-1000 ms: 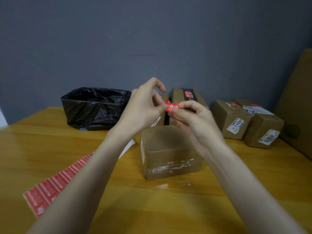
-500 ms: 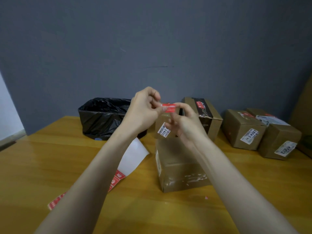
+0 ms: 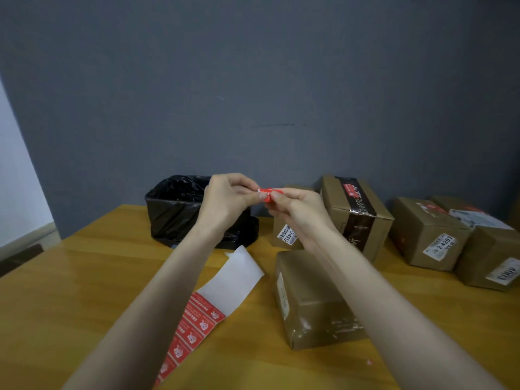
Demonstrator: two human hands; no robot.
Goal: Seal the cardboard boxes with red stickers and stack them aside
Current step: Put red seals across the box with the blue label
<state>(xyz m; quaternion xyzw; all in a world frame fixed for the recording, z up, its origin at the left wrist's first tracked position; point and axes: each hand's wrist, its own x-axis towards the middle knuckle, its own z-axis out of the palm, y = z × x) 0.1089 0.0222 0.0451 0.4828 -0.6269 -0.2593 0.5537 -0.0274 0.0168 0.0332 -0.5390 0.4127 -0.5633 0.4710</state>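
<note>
Wooden table (image 3: 70,291); grey wall (image 3: 253,80); perhaps doorway (image 3: 17,164)

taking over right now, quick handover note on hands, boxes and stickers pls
Left hand and right hand: both pinch one red sticker, held up above the table.
Nearest box sits under the right forearm, with no red sticker showing on it. The sticker strip lies to its left. Four other boxes stand behind it, near the wall.
Done: one sticker in hand.
Left: press it on the nearest box, set that box aside, repeat. Whether the other boxes are sealed is unclear.
</note>
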